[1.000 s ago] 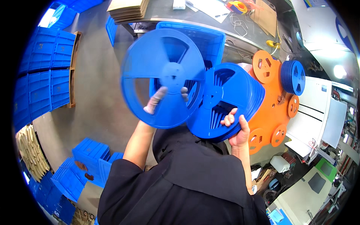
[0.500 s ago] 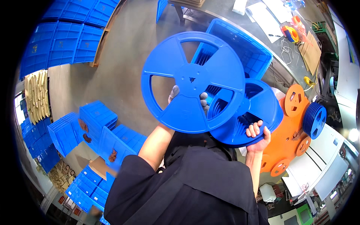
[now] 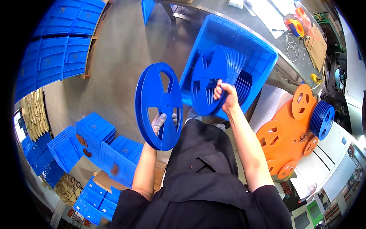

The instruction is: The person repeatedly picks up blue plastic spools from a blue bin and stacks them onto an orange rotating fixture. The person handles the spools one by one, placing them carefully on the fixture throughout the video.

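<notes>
The stack of blue reels (image 3: 213, 72) has moved away from the person's body to the blue bin (image 3: 263, 57), and the loose blue reel (image 3: 166, 106) has swung clear of it, turning to show its edge. The loose reel is now in the air left of the bin, tilted, well apart from the stack. The left hand (image 3: 158, 124) holds it from below, its pale-covered fingers clamped on the reel and showing through two openings.

The stack leans at the bin's near side, with more blue reels (image 3: 244, 86) beside it inside. The right hand (image 3: 228, 96) is at the stack's front, fingers curled together; whether they grip a reel, I cannot tell.

Beyond the bin is a grey table (image 3: 236, 15) with a tape dispenser (image 3: 295, 27). To the right stand an orange rack (image 3: 286, 122) and small blue reels (image 3: 323, 120); blue crates (image 3: 57, 57) are piled at upper left.
</notes>
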Action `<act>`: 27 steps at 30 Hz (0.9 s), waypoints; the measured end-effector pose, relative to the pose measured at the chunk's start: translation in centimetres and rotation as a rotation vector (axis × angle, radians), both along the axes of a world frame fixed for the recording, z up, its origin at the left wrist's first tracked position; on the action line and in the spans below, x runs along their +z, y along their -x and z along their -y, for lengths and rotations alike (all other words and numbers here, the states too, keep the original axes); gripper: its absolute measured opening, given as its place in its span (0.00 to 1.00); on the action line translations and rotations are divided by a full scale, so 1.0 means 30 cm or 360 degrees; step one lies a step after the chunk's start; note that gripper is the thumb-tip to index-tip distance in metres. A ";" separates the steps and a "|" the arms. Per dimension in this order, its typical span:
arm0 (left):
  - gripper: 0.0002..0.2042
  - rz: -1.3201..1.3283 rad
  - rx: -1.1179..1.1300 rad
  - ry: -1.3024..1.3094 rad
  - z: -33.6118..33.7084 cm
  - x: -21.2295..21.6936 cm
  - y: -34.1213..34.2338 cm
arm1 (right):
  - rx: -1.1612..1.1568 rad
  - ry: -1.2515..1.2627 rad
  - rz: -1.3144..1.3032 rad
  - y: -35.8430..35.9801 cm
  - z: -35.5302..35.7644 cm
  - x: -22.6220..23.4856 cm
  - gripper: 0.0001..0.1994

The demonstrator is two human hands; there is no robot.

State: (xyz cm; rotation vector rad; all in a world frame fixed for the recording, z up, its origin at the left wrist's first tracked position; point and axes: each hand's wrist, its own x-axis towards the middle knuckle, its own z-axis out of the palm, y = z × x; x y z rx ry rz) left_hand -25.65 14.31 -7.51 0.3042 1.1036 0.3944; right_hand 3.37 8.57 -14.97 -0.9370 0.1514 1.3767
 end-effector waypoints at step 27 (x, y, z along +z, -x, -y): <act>0.27 -0.0174 -0.0596 0.0382 -0.484 -0.777 -0.439 | -0.0178 0.0428 -0.0143 0.042 0.053 -0.071 0.11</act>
